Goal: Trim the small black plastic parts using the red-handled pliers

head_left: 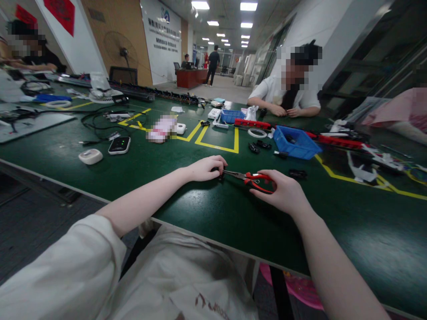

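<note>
My right hand point(283, 189) is wrapped round the red and black handles of a pair of needle-nose pliers point(248, 177). The pliers point left, and their tip reaches a small black part point(221, 172) pinched in the fingers of my left hand point(208, 169). Fingers cover most of that part, so its kind does not show. Both hands are just above the green tabletop near its front edge. Beyond them lie small black parts point(254, 147), and a black bundle point(297, 174) is to the right of my right hand.
A blue bin point(295, 143) holds dark parts at the right. To the left are a white case point(90, 156), a small device with green lights point(119, 145) and black cables point(96, 120). Yellow tape point(216, 147) marks the table point(187, 204). A person point(287, 95) sits opposite.
</note>
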Tool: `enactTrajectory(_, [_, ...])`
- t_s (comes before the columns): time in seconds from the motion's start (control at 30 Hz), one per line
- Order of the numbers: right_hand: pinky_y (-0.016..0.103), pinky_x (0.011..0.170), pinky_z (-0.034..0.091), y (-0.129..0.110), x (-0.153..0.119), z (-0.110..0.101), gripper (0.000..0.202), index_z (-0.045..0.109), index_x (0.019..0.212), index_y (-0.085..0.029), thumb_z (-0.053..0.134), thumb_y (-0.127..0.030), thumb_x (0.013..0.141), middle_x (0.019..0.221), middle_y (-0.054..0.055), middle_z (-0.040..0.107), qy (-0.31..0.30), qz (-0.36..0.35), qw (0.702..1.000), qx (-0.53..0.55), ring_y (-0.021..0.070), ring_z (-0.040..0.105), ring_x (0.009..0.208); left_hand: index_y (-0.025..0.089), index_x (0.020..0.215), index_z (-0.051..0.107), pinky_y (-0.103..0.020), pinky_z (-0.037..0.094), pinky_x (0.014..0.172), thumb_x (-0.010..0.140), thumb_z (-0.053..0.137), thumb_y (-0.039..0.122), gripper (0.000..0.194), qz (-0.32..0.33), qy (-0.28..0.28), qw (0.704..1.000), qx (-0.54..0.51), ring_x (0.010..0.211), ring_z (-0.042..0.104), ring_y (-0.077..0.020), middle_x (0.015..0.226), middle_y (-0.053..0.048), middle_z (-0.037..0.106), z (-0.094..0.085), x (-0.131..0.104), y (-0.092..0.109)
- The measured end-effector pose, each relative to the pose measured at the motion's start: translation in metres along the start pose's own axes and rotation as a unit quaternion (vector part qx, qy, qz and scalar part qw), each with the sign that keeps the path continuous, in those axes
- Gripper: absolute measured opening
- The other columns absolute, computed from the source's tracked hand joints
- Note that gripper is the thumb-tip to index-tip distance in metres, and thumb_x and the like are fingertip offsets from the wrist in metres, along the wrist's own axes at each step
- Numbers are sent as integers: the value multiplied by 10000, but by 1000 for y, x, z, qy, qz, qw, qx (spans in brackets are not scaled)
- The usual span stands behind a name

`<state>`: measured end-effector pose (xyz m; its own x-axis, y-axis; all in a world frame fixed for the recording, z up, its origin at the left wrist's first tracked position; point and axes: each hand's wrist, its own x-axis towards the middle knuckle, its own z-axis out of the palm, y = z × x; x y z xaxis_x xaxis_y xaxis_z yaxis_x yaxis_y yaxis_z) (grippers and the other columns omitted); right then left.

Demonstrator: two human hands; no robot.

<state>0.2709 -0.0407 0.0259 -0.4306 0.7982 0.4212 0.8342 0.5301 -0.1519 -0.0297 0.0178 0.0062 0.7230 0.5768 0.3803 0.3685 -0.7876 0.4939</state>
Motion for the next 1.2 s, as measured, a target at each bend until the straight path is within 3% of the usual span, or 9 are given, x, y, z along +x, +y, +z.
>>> enactTrajectory(0.53, [351,628,515,3,0,1,547,644,1161,-207,695,-578,762,985,77,716,-4,10,1000,4,250,676,796,157,814,646,-390,486,1027,845,523,87,146,-6,2,1000,3,1150,623,-237,1241,-110,621,-2,0,2])
enactTrajectory(0.67, [346,634,509,4,0,1,541,642,1160,-210,695,-577,766,965,67,706,1,13,1000,-1,242,668,792,164,953,617,-415,496,996,864,541,139,119,-17,16,1000,21,1121,626,-251,1192,-109,651,0,-1,0])
enactTrajectory(0.87, [345,620,501,5,0,2,545,642,1161,-213,696,-581,762,954,63,704,1,19,1000,-10,242,664,783,136,1183,565,-423,496,994,900,558,216,294,-26,26,999,35,1123,606,-261,1187,-127,634,2,-1,-2])
enactTrajectory(1.2, [345,629,504,6,-1,1,541,640,1156,-221,697,-584,759,975,60,707,0,22,1000,-13,243,668,803,159,1145,628,-406,477,1025,948,554,280,242,14,17,999,39,1154,590,-257,1199,-131,606,2,-1,-1])
